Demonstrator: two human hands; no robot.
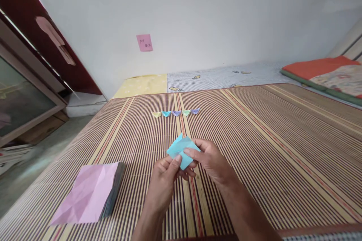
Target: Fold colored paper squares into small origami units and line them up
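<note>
A small folded sheet of light blue paper (185, 154) is held up between both hands, above the striped bamboo mat (254, 165). My left hand (165, 169) pinches its lower left edge, thumb on top and fingers underneath. On the right side, my right hand (207, 158) grips the same paper with the thumb pressed flat on its face. The paper's upper left part sticks up in a pointed flap. Beyond the hands, several little folded paper pieces (176, 113) in yellow, blue, purple and green lie in a row on the mat.
At the left lies a stack of square paper with a creased pink sheet (87, 192) on top. A folded orange and floral cloth (325, 71) rests at the far right. A pink note (144, 42) hangs on the white wall. The mat's left edge drops to the floor.
</note>
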